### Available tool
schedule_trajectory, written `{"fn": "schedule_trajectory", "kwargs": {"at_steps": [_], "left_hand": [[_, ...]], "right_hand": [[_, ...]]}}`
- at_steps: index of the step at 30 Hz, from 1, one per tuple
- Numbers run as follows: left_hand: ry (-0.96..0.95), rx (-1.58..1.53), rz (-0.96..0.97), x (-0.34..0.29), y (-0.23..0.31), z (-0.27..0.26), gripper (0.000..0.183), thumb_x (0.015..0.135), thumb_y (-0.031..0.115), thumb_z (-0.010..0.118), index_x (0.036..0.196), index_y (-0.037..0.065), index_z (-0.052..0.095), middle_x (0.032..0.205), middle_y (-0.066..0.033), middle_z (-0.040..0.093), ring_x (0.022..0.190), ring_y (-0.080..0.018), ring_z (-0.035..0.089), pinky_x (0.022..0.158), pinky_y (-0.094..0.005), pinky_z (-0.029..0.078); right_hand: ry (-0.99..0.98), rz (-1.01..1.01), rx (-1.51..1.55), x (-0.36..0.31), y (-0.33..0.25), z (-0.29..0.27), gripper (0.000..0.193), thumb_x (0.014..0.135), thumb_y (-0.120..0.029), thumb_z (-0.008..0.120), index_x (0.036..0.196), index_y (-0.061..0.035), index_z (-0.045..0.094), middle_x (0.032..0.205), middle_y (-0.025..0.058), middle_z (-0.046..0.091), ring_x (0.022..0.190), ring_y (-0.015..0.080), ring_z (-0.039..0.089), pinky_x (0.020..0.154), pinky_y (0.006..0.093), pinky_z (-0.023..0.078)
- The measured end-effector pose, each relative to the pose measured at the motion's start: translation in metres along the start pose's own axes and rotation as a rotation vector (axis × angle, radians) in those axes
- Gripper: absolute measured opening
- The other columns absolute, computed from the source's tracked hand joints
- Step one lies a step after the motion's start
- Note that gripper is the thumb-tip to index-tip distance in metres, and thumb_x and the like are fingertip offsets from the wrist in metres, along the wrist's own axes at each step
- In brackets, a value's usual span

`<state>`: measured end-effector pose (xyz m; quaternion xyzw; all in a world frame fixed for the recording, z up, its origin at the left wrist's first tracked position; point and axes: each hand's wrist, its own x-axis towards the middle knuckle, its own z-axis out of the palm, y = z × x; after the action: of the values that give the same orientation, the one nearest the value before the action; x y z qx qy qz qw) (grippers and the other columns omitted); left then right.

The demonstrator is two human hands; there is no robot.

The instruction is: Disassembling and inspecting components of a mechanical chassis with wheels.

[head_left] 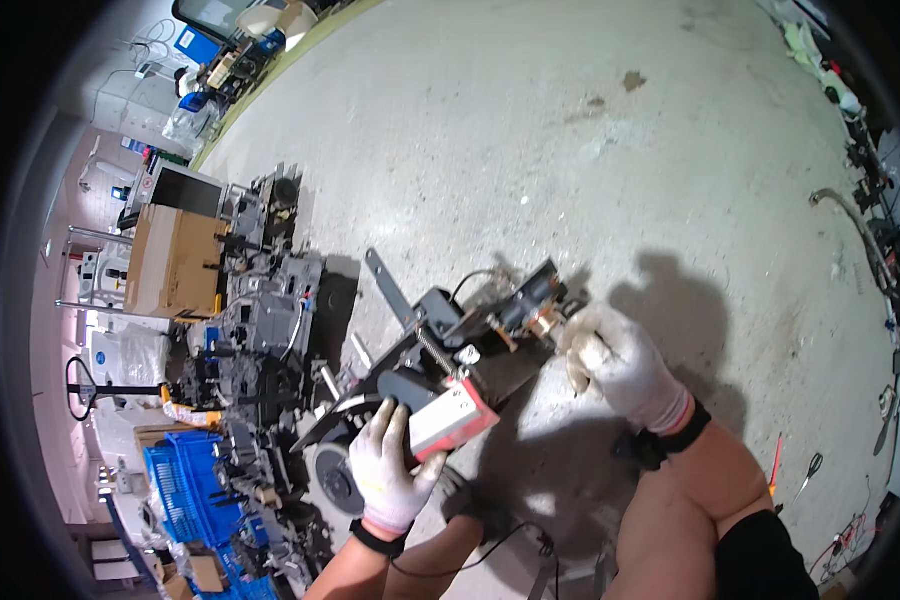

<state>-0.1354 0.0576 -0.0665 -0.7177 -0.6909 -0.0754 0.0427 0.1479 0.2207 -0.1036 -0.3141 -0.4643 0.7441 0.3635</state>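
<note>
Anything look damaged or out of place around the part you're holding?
The black machine part in both gloved hands looks stripped: a loose cable and bare brackets stick out. A heap of similar dismantled parts sprawls on the stained concrete floor.

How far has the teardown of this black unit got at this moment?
Done: a pile of stripped dark parts already lies on the concrete floor. In hand: the left hand steadies the black unit by its red-and-white end, while the right hand works at the copper-coloured piece on its far end. Left: the unit is largely whole, with bracket and wires attached.
</note>
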Motion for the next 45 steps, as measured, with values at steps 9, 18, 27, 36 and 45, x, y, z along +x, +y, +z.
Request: {"fn": "schedule_trajectory", "kwargs": {"at_steps": [9,18,27,36,45], "left_hand": [[-0.032,-0.010,-0.024,0.001,0.004,-0.001,0.075,0.079,0.050,0.070,0.128,-0.003,0.055,0.133,-0.0244,0.054,0.112,-0.0406,0.055,0.097,-0.0475,0.041],[-0.046,-0.009,-0.035,0.002,0.007,-0.010,0.072,0.079,0.048,0.071,0.128,-0.002,0.055,0.132,-0.0234,0.055,0.114,-0.0401,0.055,0.097,-0.0484,0.041],[-0.034,-0.012,-0.034,0.004,0.004,-0.002,0.072,0.078,0.046,0.072,0.129,-0.002,0.054,0.134,-0.0230,0.054,0.116,-0.0402,0.054,0.098,-0.0475,0.041],[-0.019,-0.004,-0.028,0.002,0.003,-0.002,0.073,0.079,0.051,0.071,0.127,-0.002,0.055,0.132,-0.0229,0.055,0.111,-0.0400,0.055,0.095,-0.0477,0.042],[-0.013,-0.003,-0.010,0.002,0.001,0.000,0.074,0.077,0.050,0.072,0.128,-0.001,0.055,0.132,-0.0220,0.055,0.112,-0.0395,0.055,0.096,-0.0474,0.041]], "right_hand": [[0.017,-0.168,-0.414,-0.005,-0.006,-0.012,0.015,0.098,-0.005,0.046,0.108,-0.0017,0.057,0.095,0.0101,0.058,0.088,0.0191,0.057,0.084,0.0316,0.047],[-0.078,-0.413,-0.243,-0.010,-0.010,0.000,0.014,0.096,-0.002,0.040,0.095,-0.0011,0.055,0.089,0.0090,0.055,0.083,0.0208,0.053,0.080,0.0323,0.044],[-0.083,-0.118,1.072,0.022,0.024,0.058,0.029,0.104,-0.031,0.044,0.082,-0.0133,0.049,0.080,-0.0008,0.044,0.077,0.0145,0.047,0.079,0.0340,0.039],[0.015,-0.029,1.206,0.031,0.040,0.064,0.029,0.101,-0.028,0.047,0.077,-0.0124,0.046,0.079,0.0001,0.046,0.076,0.0170,0.045,0.083,0.0367,0.040],[0.022,-0.115,1.237,0.026,0.043,0.072,0.020,0.102,-0.030,0.049,0.094,-0.0134,0.056,0.094,0.0009,0.057,0.096,0.0200,0.053,0.100,0.0414,0.040]]}}
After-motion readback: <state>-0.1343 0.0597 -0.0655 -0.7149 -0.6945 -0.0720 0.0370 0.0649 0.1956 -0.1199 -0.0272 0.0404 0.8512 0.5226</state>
